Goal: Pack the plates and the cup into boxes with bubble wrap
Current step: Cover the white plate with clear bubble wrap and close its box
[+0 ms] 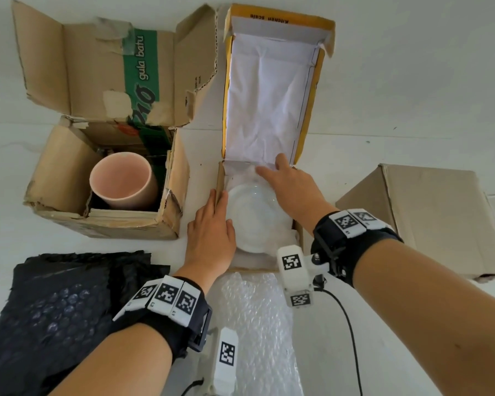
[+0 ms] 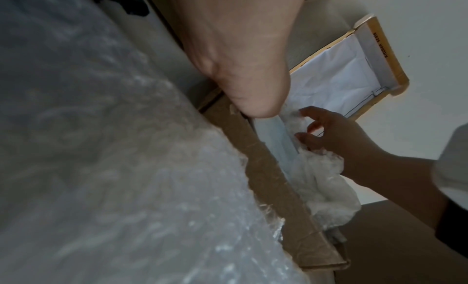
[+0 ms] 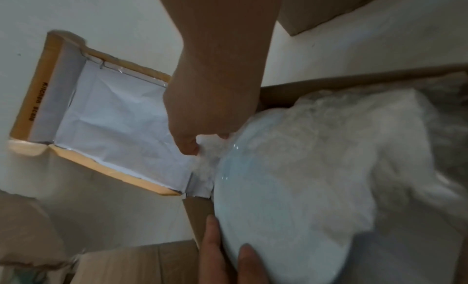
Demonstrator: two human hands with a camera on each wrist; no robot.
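Note:
A white plate point(image 1: 252, 218) point(image 3: 278, 208) lies in the near end of the yellow-lidded box point(image 1: 220, 178), on clear bubble wrap point(image 1: 287, 234) point(image 2: 321, 178) that bunches up along its right side. My left hand point(image 1: 219, 208) rests on the box's left wall, with straight fingers point(image 3: 212, 238) outside it and the thumb on the plate's rim. At the plate's far edge my right hand point(image 1: 269, 164) point(image 3: 195, 144) point(image 2: 306, 126) pinches a fold of the wrap. A pink cup point(image 1: 123, 181) stands upright in the open brown box point(image 1: 57, 172) on the left.
The yellow box's lid point(image 1: 269, 95) lies open away from me, lined with white paper. A clear bubble wrap sheet point(image 1: 257, 318) lies near me, with black bubble wrap point(image 1: 63, 304) to its left. A closed brown box point(image 1: 435, 218) sits at the right.

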